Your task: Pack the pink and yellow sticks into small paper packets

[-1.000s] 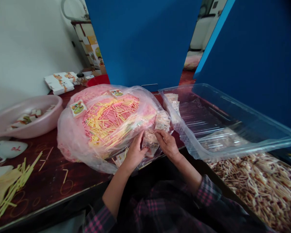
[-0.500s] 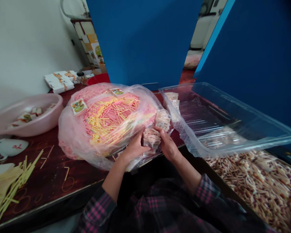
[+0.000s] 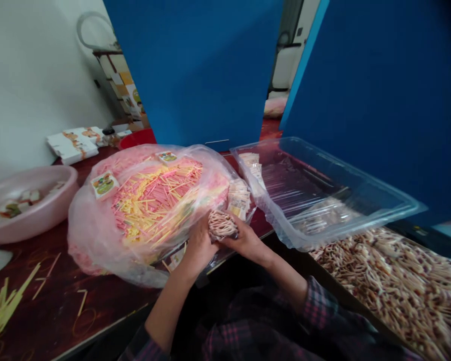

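Both my hands grip a small bundle of wrapped sticks (image 3: pixel 221 224) at the table's front edge. My left hand (image 3: pixel 196 246) closes on its left side and my right hand (image 3: pixel 246 240) cups it from the right and below. Just behind the bundle lies a clear plastic bag (image 3: pixel 97 228) heaped with pink and yellow sticks (image 3: pixel 156 193), with two small printed packets on top. A short stack of similar bundles (image 3: pixel 239 198) sits by the bag's right edge.
A clear plastic tub (image 3: pixel 361 193) stands to the right, holding a few bundles at its far left corner. Below it is a heap of wrapped sticks (image 3: pixel 391 281). A pink basin (image 3: pixel 48 208) sits at the left, loose yellow sticks (image 3: pixel 3 306) at the front left, blue panels behind.
My hands have gathered the loose pieces into one tight bundle and lifted it slightly. The view has swung to the right, so everything sits further left in the frame.
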The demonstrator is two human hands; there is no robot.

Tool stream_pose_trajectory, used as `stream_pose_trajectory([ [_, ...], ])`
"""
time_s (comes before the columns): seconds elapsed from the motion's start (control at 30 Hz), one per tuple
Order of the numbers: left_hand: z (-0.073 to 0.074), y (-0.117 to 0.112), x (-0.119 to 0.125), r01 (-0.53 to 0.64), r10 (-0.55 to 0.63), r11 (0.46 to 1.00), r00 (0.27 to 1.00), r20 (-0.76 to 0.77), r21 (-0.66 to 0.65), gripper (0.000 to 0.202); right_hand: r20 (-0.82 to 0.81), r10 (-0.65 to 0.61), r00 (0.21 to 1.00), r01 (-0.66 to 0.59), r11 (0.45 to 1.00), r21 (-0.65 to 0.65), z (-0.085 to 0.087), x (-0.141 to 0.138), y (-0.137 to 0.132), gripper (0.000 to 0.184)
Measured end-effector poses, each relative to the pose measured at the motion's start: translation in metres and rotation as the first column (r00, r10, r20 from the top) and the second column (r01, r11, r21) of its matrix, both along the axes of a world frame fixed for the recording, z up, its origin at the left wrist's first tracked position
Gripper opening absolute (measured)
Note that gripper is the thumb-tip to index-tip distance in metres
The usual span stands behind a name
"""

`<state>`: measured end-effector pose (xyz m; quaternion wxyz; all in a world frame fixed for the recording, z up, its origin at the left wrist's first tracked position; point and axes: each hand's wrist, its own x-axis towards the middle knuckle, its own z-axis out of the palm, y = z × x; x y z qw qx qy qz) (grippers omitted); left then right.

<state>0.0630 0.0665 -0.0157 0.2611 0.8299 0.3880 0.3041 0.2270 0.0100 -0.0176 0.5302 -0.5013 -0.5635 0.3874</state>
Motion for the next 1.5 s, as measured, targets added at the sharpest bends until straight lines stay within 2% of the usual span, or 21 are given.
stream_pose_trajectory([
  [0.1,-0.005,0.005,0.002,-0.007,0.008,1.000,0.999,-0.049,0.020,0.063,0.063,-0.061,0.996,0.060,0.998,0.013,-0.006,-0.003,0.004,0.073],
  [0.2,0.003,0.007,-0.001,0.013,-0.012,0.998,1.000,-0.006,0.068,0.055,0.126,-0.141,0.982,0.129,0.987,0.101,-0.003,-0.008,0.003,0.071],
  [0.33,0.029,0.001,-0.008,0.108,-0.108,0.994,0.988,0.114,0.009,0.049,0.199,-0.115,0.973,0.055,0.958,0.282,0.031,-0.010,-0.011,0.072],
  [0.4,0.042,-0.004,-0.008,0.129,-0.126,0.992,0.980,0.156,-0.007,0.049,0.246,-0.088,0.965,0.010,0.954,0.301,0.053,-0.007,-0.022,0.081],
  [0.47,0.056,-0.009,-0.005,0.167,-0.167,0.986,0.971,0.169,0.018,0.050,0.272,-0.095,0.958,0.018,0.962,0.271,0.076,-0.001,-0.034,0.091],
  [0.6,0.094,-0.023,0.015,0.184,-0.192,0.981,0.969,0.157,0.068,0.050,0.252,-0.126,0.959,0.073,0.975,0.209,0.122,0.020,-0.051,0.095],
  [0.67,0.122,-0.028,0.030,0.175,-0.186,0.981,0.969,0.163,0.079,0.052,0.189,-0.088,0.978,0.049,0.978,0.203,0.147,0.035,-0.052,0.086],
  [0.73,0.152,-0.026,0.050,0.172,-0.185,0.982,0.966,0.182,0.084,0.067,0.098,-0.060,0.993,0.038,0.975,0.218,0.173,0.052,-0.045,0.075],
  [0.77,0.166,-0.022,0.061,0.160,-0.175,0.983,0.964,0.199,0.092,0.071,0.058,-0.070,0.996,0.055,0.972,0.230,0.184,0.061,-0.038,0.073],
  [0.83,0.188,-0.009,0.085,0.211,-0.229,0.973,0.944,0.236,0.098,0.073,-0.003,-0.099,0.995,0.097,0.964,0.248,0.203,0.082,-0.021,0.073],
  [0.9,0.199,0.011,0.108,0.329,-0.334,0.942,0.892,0.304,0.069,0.083,-0.060,-0.069,0.996,0.082,0.967,0.243,0.213,0.104,-0.003,0.068],
  [0.93,0.200,0.021,0.118,0.391,-0.379,0.920,0.865,0.329,0.031,0.088,-0.090,-0.036,0.995,0.056,0.972,0.229,0.215,0.116,0.007,0.064],
  [1.0,0.193,0.042,0.134,0.434,-0.395,0.899,0.856,0.334,-0.051,0.093,-0.143,0.015,0.990,0.011,0.983,0.181,0.210,0.140,0.023,0.055],
  [1.07,0.176,0.061,0.143,0.376,-0.346,0.925,0.897,0.274,-0.063,0.085,-0.176,0.002,0.984,0.014,0.995,0.095,0.196,0.161,0.038,0.044],
  [1.13,0.154,0.075,0.146,0.300,-0.297,0.954,0.940,0.170,0.004,0.066,-0.191,-0.042,0.981,0.038,0.999,-0.027,0.174,0.180,0.051,0.035],
  [1.2,0.131,0.085,0.144,0.288,-0.292,0.955,0.955,0.051,0.075,0.050,-0.176,-0.086,0.981,0.058,0.986,-0.157,0.149,0.193,0.063,0.031],
  [1.33,0.098,0.094,0.137,0.398,-0.381,0.907,0.915,-0.134,0.136,0.040,-0.078,-0.127,0.989,0.097,0.945,-0.312,0.102,0.206,0.081,0.024],
  [1.5,0.079,0.093,0.131,0.474,-0.444,0.866,0.875,-0.191,0.158,0.044,-0.083,-0.045,0.996,0.012,0.932,-0.363,0.054,0.203,0.089,0.039],
])
